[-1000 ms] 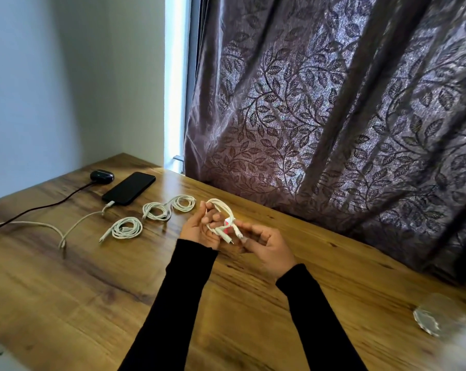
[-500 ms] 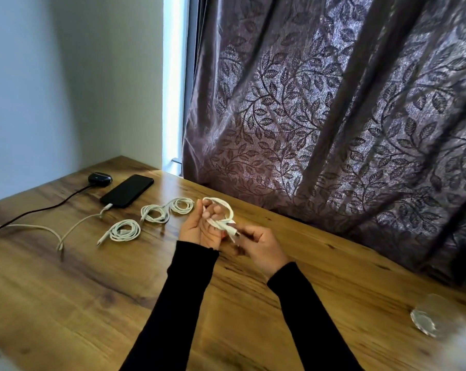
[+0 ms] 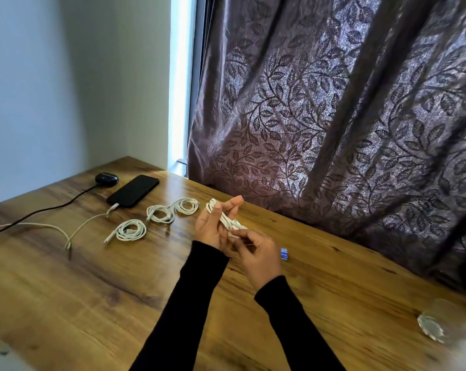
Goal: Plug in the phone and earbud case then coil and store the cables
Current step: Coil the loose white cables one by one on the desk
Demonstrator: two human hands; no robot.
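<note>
My left hand (image 3: 213, 227) holds a coiled white cable (image 3: 224, 217) above the wooden table (image 3: 92, 285). My right hand (image 3: 256, 251) pinches the cable's loose end just below the coil. A black phone (image 3: 133, 190) lies at the far left with a white cable (image 3: 39, 226) plugged into it. Beside it sits a black earbud case (image 3: 106, 178) with a black cable (image 3: 39, 211) attached. Three more white cable coils rest on the table, one nearer (image 3: 130, 231), a second (image 3: 161, 214) linked to the third (image 3: 186, 206).
A patterned purple curtain (image 3: 333, 116) hangs along the table's far edge. A small blue-and-white object (image 3: 284, 254) lies just right of my right hand. A clear glass (image 3: 435, 321) stands at the right edge of the table.
The coil has been flattened into my left hand, whose fingers now stretch up along it. My right hand moved in closer and lower at the cable's end.
</note>
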